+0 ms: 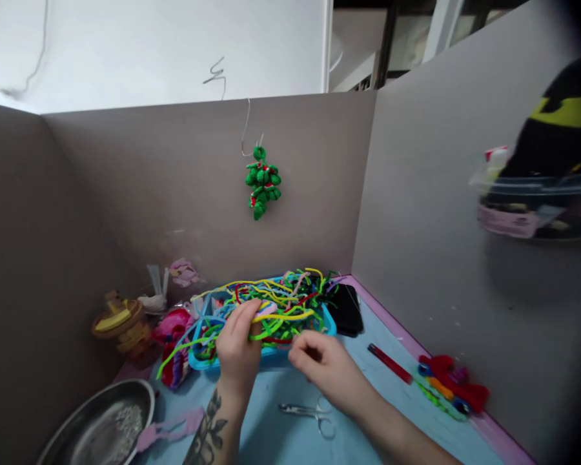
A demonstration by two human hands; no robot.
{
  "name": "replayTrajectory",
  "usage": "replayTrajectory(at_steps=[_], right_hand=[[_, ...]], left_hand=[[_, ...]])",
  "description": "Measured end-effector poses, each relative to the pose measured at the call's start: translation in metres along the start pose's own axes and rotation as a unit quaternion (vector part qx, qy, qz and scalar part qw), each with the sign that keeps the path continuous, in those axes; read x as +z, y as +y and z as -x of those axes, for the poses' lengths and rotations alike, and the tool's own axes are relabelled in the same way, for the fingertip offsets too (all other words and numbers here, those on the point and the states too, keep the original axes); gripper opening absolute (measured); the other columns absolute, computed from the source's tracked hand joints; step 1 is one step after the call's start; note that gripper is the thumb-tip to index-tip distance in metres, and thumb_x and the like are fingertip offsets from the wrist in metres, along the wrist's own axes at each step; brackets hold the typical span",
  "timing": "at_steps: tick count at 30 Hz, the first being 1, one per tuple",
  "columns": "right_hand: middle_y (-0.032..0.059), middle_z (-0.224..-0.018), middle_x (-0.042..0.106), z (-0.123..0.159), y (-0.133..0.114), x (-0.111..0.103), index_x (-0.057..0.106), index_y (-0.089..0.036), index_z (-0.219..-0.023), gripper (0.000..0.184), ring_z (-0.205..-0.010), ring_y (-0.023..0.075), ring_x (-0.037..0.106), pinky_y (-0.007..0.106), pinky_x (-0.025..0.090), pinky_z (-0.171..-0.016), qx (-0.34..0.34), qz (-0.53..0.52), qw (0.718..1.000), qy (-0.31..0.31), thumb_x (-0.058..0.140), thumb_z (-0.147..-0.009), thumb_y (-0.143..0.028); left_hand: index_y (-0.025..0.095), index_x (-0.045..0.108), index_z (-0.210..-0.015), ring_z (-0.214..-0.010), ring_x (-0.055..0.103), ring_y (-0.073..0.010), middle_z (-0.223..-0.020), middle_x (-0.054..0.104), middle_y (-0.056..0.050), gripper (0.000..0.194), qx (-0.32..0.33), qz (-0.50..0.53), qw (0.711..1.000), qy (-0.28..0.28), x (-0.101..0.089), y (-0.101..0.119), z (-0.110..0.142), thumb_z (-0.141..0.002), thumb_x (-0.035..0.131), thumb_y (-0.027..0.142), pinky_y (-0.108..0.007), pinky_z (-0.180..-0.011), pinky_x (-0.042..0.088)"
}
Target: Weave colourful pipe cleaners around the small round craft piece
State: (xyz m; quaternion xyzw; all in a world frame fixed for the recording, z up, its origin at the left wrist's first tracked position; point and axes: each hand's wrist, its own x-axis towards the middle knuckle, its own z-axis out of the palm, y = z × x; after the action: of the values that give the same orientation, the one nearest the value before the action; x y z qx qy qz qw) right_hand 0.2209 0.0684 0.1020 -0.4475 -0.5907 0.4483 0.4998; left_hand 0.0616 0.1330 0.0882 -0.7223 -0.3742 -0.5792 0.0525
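My left hand [239, 342] is closed around fuzzy pipe cleaners, held over the front of a blue basket. A yellow pipe cleaner [290, 316] juts from it to the right, beside a small lilac, blue and yellow piece [266, 310] at the fingertips. To the right, my right hand [319, 358] has its fingers curled into a pinch; whatever is between them is hidden. Behind both hands, the blue basket [330, 323] overflows with tangled green, yellow, red and pink pipe cleaners [271, 290]. Small scissors [307, 411] lie on the blue table cover below my hands.
A metal bowl [84, 426] with small clear bits and a pink strip [172, 429] sit at left. Right are a red pen-like stick [390, 363], colourful fuzzy pieces [452, 384] and a black flat object [346, 310]. A green ornament [261, 184] hangs on the grey partition [310, 148].
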Motion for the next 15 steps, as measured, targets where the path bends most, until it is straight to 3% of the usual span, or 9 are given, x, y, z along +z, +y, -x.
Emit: replayTrajectory(at_steps=[2, 3, 6, 8, 11, 15], right_hand=[[-0.0037, -0.063, 0.048, -0.004, 0.007, -0.006, 0.052, -0.019, -0.076, 0.015, -0.055, 0.0101, 0.045, 0.021, 0.035, -0.051, -0.046, 0.069, 0.989, 0.123, 0.063, -0.075, -0.030], [-0.0038, -0.066, 0.048, -0.007, 0.011, -0.009, 0.053, -0.020, -0.087, 0.019, -0.055, 0.0104, 0.044, 0.022, 0.035, -0.051, -0.057, 0.095, 0.981, 0.160, 0.064, -0.073, -0.028], [-0.0043, -0.067, 0.048, -0.019, 0.027, -0.015, 0.048, -0.021, -0.112, 0.044, -0.055, 0.0119, 0.046, 0.022, 0.037, -0.051, -0.058, 0.150, 0.974, 0.158, 0.063, -0.071, -0.023], [-0.0031, -0.067, 0.050, -0.026, 0.035, -0.019, 0.052, -0.020, -0.108, 0.034, -0.058, 0.0133, 0.049, 0.023, 0.039, -0.053, -0.048, 0.162, 0.976, 0.139, 0.059, -0.075, -0.023], [0.0024, -0.074, 0.056, -0.033, 0.039, -0.028, 0.062, -0.018, -0.082, 0.011, -0.064, 0.0152, 0.053, 0.025, 0.041, -0.056, -0.064, 0.173, 0.973, 0.138, 0.054, -0.078, -0.024], [0.0049, -0.081, 0.060, -0.034, 0.033, -0.044, 0.068, -0.019, -0.083, 0.015, -0.071, 0.0167, 0.056, 0.026, 0.044, -0.059, -0.057, 0.117, 0.979, 0.156, 0.056, -0.079, -0.027]], left_hand=[[0.025, 0.062, -0.112, -0.099, 0.062, -0.0213, -0.107, 0.066, -0.006, 0.036, 0.012, -0.005, 1.000, 0.006, -0.002, -0.011, 0.003, -0.081, 0.051, 0.011, -0.035, -0.092, 0.046], [0.025, 0.062, -0.112, -0.100, 0.061, -0.0214, -0.108, 0.066, -0.007, 0.036, 0.021, -0.008, 1.000, 0.008, -0.003, -0.015, 0.004, -0.081, 0.051, 0.011, -0.035, -0.092, 0.046], [0.024, 0.060, -0.115, -0.099, 0.062, -0.0206, -0.110, 0.065, -0.008, 0.036, 0.068, -0.014, 0.997, 0.022, -0.005, -0.022, 0.008, -0.081, 0.053, 0.012, -0.035, -0.090, 0.048], [0.023, 0.059, -0.116, -0.098, 0.061, -0.0202, -0.110, 0.064, -0.009, 0.036, 0.088, -0.013, 0.996, 0.022, -0.004, -0.023, 0.010, -0.082, 0.054, 0.012, -0.034, -0.088, 0.049], [0.022, 0.059, -0.116, -0.100, 0.060, -0.0200, -0.109, 0.063, -0.009, 0.036, 0.077, -0.004, 0.997, -0.001, 0.000, -0.024, 0.011, -0.083, 0.052, 0.011, -0.035, -0.089, 0.049], [0.023, 0.060, -0.113, -0.100, 0.060, -0.0193, -0.109, 0.063, -0.008, 0.036, 0.061, -0.017, 0.997, -0.047, 0.006, -0.028, 0.010, -0.082, 0.051, 0.008, -0.033, -0.088, 0.049]])
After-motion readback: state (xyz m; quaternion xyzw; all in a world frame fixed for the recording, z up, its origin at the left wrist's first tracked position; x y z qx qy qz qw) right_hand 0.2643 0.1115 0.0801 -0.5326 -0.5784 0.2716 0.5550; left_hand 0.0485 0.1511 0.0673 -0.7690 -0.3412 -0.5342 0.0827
